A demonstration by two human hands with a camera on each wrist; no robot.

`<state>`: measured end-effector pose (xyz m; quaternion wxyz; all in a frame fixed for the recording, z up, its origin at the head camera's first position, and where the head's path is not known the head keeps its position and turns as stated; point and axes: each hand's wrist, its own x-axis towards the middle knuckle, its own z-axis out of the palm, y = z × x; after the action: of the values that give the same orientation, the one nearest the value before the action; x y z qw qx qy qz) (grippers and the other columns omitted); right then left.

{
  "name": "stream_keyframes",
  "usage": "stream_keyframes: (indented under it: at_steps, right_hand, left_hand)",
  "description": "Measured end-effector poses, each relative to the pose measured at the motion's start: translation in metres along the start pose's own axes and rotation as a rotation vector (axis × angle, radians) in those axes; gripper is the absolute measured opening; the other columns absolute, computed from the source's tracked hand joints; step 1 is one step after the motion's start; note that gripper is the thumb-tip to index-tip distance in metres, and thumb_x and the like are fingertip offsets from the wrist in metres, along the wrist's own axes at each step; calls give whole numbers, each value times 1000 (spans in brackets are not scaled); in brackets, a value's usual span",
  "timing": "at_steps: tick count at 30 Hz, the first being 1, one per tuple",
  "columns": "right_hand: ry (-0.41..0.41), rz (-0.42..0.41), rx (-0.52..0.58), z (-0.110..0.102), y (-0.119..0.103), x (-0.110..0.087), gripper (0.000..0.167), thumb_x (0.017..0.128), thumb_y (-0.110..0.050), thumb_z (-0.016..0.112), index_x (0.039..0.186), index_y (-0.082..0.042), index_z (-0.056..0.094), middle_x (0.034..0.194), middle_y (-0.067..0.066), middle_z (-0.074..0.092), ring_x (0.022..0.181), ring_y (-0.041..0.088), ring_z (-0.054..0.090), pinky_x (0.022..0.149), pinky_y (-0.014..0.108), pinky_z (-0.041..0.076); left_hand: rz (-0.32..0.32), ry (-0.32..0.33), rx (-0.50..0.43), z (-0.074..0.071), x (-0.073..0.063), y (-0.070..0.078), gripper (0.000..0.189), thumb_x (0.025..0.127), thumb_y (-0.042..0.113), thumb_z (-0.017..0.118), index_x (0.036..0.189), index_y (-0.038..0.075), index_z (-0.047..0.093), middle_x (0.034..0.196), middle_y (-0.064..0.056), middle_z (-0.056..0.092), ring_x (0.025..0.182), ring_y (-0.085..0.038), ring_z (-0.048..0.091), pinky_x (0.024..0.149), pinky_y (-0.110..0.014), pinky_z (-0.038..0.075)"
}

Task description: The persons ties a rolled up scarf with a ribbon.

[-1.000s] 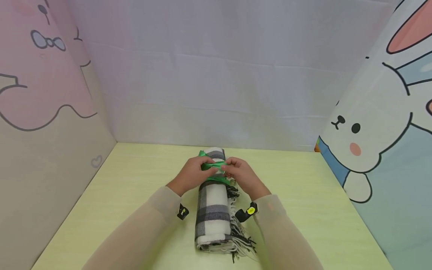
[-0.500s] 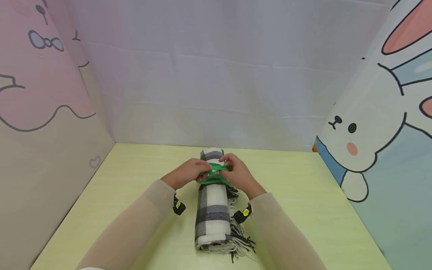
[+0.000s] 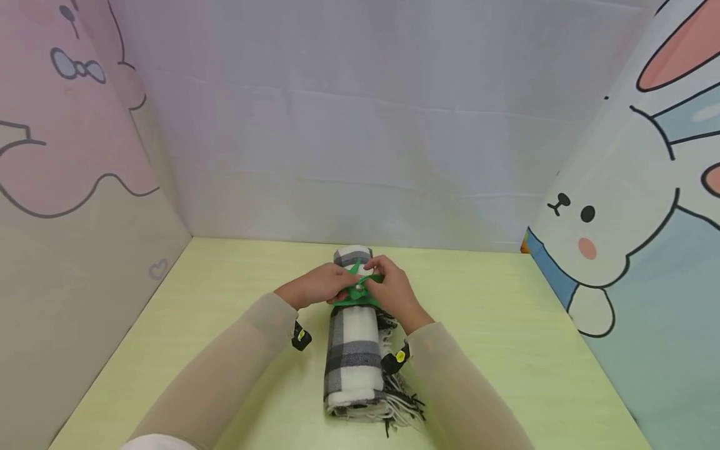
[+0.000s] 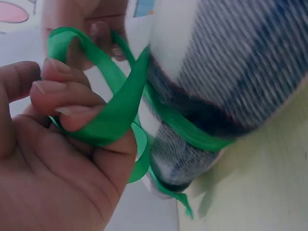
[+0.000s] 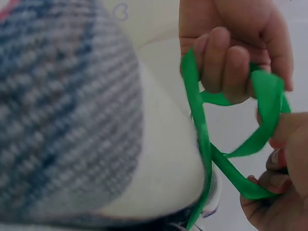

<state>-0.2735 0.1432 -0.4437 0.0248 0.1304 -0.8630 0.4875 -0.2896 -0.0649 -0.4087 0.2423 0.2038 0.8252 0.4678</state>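
A rolled plaid blanket (image 3: 353, 356) in white, grey and black lies lengthwise on the table, its fringe spilling out on the right. A green ribbon (image 4: 120, 110) runs round it towards the far end, with loops standing up above the roll. My left hand (image 3: 322, 284) curls its fingers round one ribbon loop. Opposite it, my right hand (image 3: 394, 290) pinches another part of the ribbon (image 5: 272, 108). Both hands are close together over the roll, fingertips nearly meeting. A loose ribbon end (image 4: 185, 202) hangs down beside the blanket in the left wrist view.
The pale yellow table (image 3: 242, 375) meets a white cloth wall (image 3: 360, 156) just past the blanket's far end. Printed panels rise at both sides, with a rabbit drawing (image 3: 607, 237) on the right. A dark wrist camera (image 3: 395, 359) sits close beside the fringe.
The ribbon stretched between my hands has become crossing loops, with one end standing up. My left hand first shifted left, then came back inward. The blanket stays in place.
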Motion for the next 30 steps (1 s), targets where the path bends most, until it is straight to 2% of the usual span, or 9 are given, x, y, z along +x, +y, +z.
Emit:
stream_keyframes:
  at_steps: [6, 9, 13, 15, 17, 20, 24, 27, 30]
  right_hand:
    - [-134, -52, -40, 1, 3, -2, 38, 93, -23, 80, 124, -16, 59, 102, 6, 60, 79, 20, 57, 68, 36, 51]
    - [-129, -101, -46, 3, 2, -4, 42, 94, -23, 78, 129, -15, 57, 97, 7, 59, 74, 19, 53, 65, 35, 48]
    - [-68, -148, -12, 8, 4, -6, 34, 100, -14, 61, 133, -17, 55, 81, 5, 57, 62, 18, 45, 58, 34, 41]
    - [-30, -145, 51, 11, 7, -7, 30, 103, -13, 55, 133, -19, 56, 85, 3, 62, 65, 17, 50, 61, 34, 45]
    - [-1, -135, 143, 14, 9, -10, 24, 107, -14, 52, 131, -19, 58, 96, 4, 66, 75, 17, 58, 68, 34, 52]
    - [53, -114, 295, 16, 12, -13, 20, 110, -16, 51, 127, -12, 60, 106, 12, 66, 88, 23, 62, 77, 39, 56]
    - [144, -54, 447, 17, 16, -18, 19, 110, -18, 52, 120, -4, 61, 105, 14, 62, 94, 32, 60, 82, 48, 52]
    - [200, 7, 487, 16, 18, -22, 18, 110, -21, 53, 115, -5, 61, 109, 8, 63, 106, 35, 59, 92, 52, 48]
    - [234, 45, 498, 16, 21, -26, 16, 109, -21, 55, 109, -6, 60, 114, 7, 64, 113, 40, 55, 96, 54, 45]
  left_hand:
    - [8, 103, -168, -1, -2, -2, 47, 111, 39, 45, 84, 7, 67, 73, -4, 57, 64, -18, 49, 67, -35, 46]
    - [13, 129, -228, 1, -3, -6, 44, 112, 37, 45, 92, 6, 68, 81, -5, 60, 69, -18, 51, 72, -40, 48]
    - [32, 127, -316, 7, -1, -10, 41, 112, 34, 45, 96, 4, 68, 86, -6, 60, 71, -18, 51, 74, -40, 49]
    - [39, 124, -350, 9, 0, -11, 39, 112, 32, 45, 97, 4, 67, 87, -6, 59, 71, -18, 50, 72, -37, 47]
    - [37, 130, -379, 13, -1, -11, 38, 113, 31, 45, 99, 3, 67, 87, -7, 58, 70, -18, 49, 71, -36, 46]
    - [20, 153, -409, 17, -4, -13, 37, 113, 29, 45, 104, 1, 66, 88, -9, 57, 69, -19, 48, 70, -36, 45]
    - [5, 190, -435, 22, -7, -15, 38, 113, 29, 45, 108, -2, 66, 94, -17, 58, 69, -19, 49, 70, -36, 44]
    - [6, 224, -449, 27, -9, -16, 36, 112, 29, 46, 112, -1, 67, 97, -21, 59, 70, -19, 49, 69, -35, 44]
    - [1, 268, -458, 32, -12, -15, 34, 112, 29, 48, 118, 2, 69, 97, -20, 62, 70, -19, 50, 69, -35, 45]
